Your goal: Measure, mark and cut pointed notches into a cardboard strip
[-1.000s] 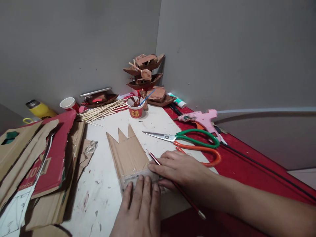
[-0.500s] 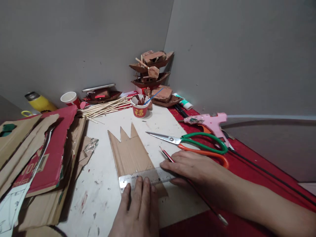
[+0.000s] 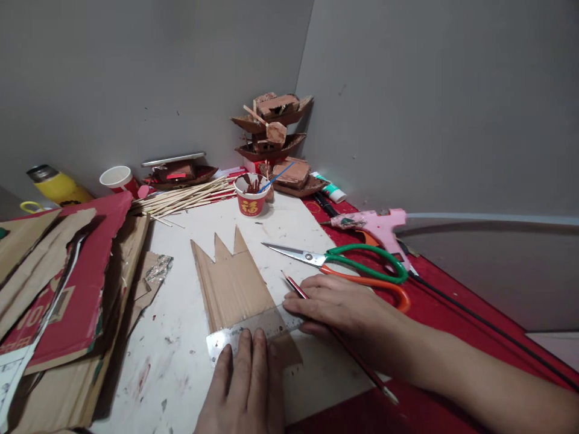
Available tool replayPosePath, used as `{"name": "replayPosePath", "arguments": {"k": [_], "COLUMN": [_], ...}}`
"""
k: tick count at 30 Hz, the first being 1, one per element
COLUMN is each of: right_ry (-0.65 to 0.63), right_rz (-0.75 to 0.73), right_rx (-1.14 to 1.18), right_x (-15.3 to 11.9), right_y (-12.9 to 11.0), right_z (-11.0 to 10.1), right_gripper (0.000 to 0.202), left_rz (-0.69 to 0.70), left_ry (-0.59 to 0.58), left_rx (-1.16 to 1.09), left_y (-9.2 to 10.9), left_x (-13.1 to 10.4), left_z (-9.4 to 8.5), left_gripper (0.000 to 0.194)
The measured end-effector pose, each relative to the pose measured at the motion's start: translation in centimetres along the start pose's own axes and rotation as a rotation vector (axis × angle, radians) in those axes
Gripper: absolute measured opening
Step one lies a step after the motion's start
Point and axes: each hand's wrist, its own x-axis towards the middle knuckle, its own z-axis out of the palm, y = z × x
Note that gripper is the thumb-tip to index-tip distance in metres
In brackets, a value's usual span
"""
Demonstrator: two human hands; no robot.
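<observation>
red-covered bench (image 3: 452, 313), stained white board (image 3: 181, 286) on top | grey walls (image 3: 429, 108) behind | notched cardboard (image 3: 235, 286) on board, ruler (image 3: 218, 345) across | left hand (image 3: 244, 392): fingers slightly spread on ruler | right hand (image 3: 344, 304): fingers gripping pencil (image 3: 357, 360)

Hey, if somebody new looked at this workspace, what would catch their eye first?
Probably the big scissors with one green and one orange handle, lying just beyond the right hand, with a pink glue gun behind them. Nearer the viewer, the left hand lies on a clear ruler across a cardboard piece with three jagged points. At the back, brown model boats sit stacked in the corner.
</observation>
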Motion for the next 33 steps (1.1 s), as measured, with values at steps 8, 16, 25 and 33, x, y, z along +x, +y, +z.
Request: {"name": "replayPosePath", "arguments": {"k": [8,16,25,33], "right_ry": [0.017,0.090,0.123,0.101], "right_rz": [-0.010,-0.032,-0.020,0.025], "right_rx": [0.031,0.054,0.114,0.203], "right_x": [0.1,-0.2,-0.5,-0.5], "right_y": [0.1,0.1,0.3,0.0], "right_z": [0.3,0.7,1.0,0.9], "right_gripper": [0.021,0.025,0.029,0.028], "left_rz": [0.053,0.033,0.010,0.025], "left_ry": [-0.052,-0.030,0.051,0.077], "left_rx": [0.079,0.071,0.093,0.112], "left_y": [0.0,0.0,0.4,0.4], "left_x": [-0.3,-0.2,-0.4,-0.3], "left_z": [-0.2,-0.3,0.3,0.3], "left_gripper": [0.038,0.036,0.033,0.028]}}
